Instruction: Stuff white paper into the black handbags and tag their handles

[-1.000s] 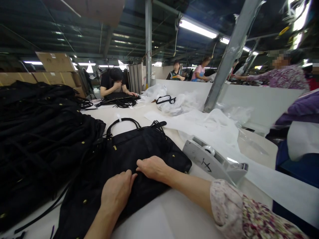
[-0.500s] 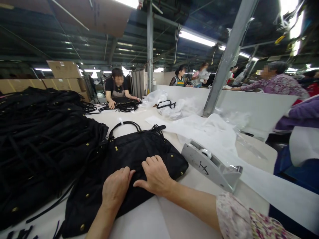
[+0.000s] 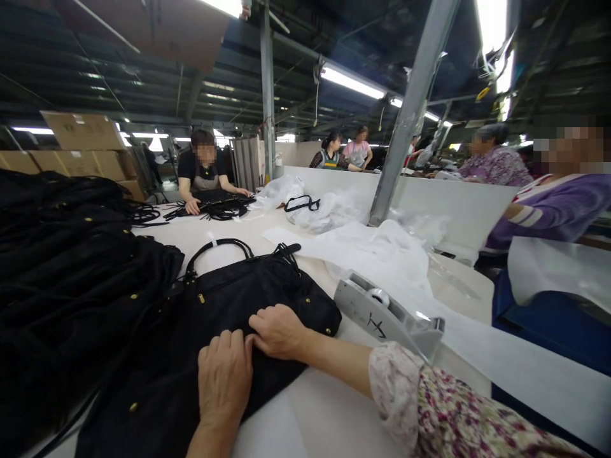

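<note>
A black handbag (image 3: 229, 286) lies flat in front of me, its looped handles at the far side and brass-coloured studs at its corners. My left hand (image 3: 225, 372) is closed on the bag near its close edge, with the fingers curled into the cloth. Right beside it, my right hand (image 3: 279, 332) is closed too, gripping the same cloth. The two thumbs meet between the hands, and the fingertips are mostly hidden.
A heap of black bags (image 3: 71, 273) rises at the left. To the right stand a grey tape dispenser (image 3: 377, 315) and white sheet material (image 3: 382, 254). Clear plastic bags (image 3: 329, 213) lie farther back near a slanted metal post (image 3: 410, 114). A co-worker (image 3: 205, 168) handles black goods across the table.
My right hand has drawn in against the left, and its spread thumb and fingers have curled closed on the bag. The view has turned to the right, bringing a person in purple into sight.
</note>
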Demonstrator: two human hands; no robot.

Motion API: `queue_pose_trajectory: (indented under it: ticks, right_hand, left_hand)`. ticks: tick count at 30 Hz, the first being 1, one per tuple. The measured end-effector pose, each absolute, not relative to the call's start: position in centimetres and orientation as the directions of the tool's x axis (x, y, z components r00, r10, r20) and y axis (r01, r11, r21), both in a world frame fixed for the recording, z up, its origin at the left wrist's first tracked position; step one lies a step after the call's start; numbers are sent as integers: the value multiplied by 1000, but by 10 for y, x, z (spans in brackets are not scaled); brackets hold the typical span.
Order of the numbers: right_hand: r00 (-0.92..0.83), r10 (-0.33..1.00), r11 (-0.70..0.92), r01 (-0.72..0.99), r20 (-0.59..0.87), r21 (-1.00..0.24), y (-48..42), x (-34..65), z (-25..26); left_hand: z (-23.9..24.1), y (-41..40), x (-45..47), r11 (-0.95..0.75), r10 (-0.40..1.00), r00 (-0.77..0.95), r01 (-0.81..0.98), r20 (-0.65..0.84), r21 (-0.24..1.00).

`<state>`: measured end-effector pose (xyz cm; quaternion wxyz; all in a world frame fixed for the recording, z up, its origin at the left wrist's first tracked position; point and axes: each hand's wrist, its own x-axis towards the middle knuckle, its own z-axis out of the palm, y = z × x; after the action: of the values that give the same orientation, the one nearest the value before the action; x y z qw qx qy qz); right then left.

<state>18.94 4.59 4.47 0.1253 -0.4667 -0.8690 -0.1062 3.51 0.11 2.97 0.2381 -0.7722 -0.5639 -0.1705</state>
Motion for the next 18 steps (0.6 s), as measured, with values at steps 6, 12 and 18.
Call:
queue_pose_trajectory:
  ticks: [6, 12, 18]
  right_hand:
    - [-485, 793, 479, 870, 370, 115, 55, 244, 34]
    - [-503, 738, 499, 855, 450, 138, 68, 247, 19]
    - [-498, 635, 578, 813, 590, 64, 33, 201, 49]
  left_hand:
    - [29, 1, 32, -280, 753, 324, 945, 573, -166]
    - [30, 2, 36, -243, 773, 292, 956, 564, -162]
    - [29, 3, 36, -243, 783, 267, 963, 563, -118]
